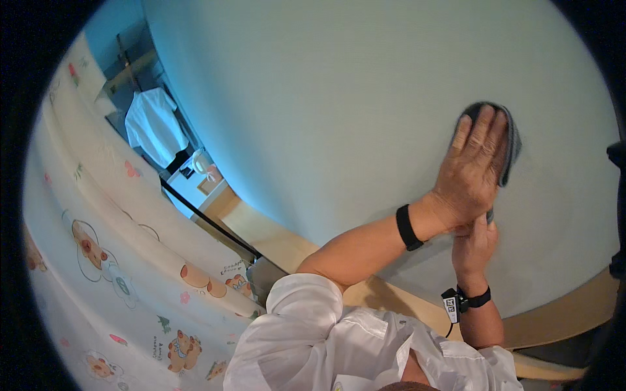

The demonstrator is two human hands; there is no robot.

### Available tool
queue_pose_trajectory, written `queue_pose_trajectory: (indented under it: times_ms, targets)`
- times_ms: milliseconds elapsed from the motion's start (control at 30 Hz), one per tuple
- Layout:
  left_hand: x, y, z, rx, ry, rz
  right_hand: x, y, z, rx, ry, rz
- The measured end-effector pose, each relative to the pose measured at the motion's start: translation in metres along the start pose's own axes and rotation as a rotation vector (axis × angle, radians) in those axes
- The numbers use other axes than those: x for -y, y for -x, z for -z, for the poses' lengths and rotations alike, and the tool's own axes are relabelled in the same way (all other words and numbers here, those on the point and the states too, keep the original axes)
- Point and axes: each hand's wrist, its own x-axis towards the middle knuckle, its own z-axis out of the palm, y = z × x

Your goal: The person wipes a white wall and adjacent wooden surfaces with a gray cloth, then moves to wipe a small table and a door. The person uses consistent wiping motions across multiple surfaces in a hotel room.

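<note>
My left hand [472, 163] lies flat with fingers extended over a folded dark grey cloth [512, 146], pressing it against a large pale wall-like surface [342, 122]. The cloth shows around the fingertips and along the hand's right side. Just below, my right hand [475, 249] is raised beneath the left palm. A small bit of grey material shows at its fingertips, while its other fingers are partly hidden, so its grip is unclear. A black band [409, 228] circles the left wrist. On the right wrist, another band carries a small device [452, 307] with a cable.
A curtain [112, 234] with printed cartoon animals hangs on the left. Beyond it, a white shirt [155, 127] hangs above a white surface [188, 195] with small items. Light wooden edging [562, 305] runs along the pale surface's bottom. A dark object [617, 154] shows at far right.
</note>
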Motion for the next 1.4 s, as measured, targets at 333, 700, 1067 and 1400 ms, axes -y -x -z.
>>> queue_pose_trajectory:
  times_ms: [333,700,1067,1400]
  targets:
    - [0.168,0.037,0.126,-0.242,-0.145,0.217,-0.046,-0.033,-0.197,0.286,0.31,-0.081]
    - [0.336,0.139,0.211,-0.31,-0.291,0.61,-0.144,-0.053,-0.33,0.537,0.546,-0.127]
    - [0.345,0.09,0.208,-0.36,-0.264,0.45,-0.12,-0.07,-0.335,0.51,0.469,-0.037]
    - [0.179,0.004,0.122,-0.223,-0.238,0.092,-0.038,-0.039,-0.199,0.373,0.213,-0.062]
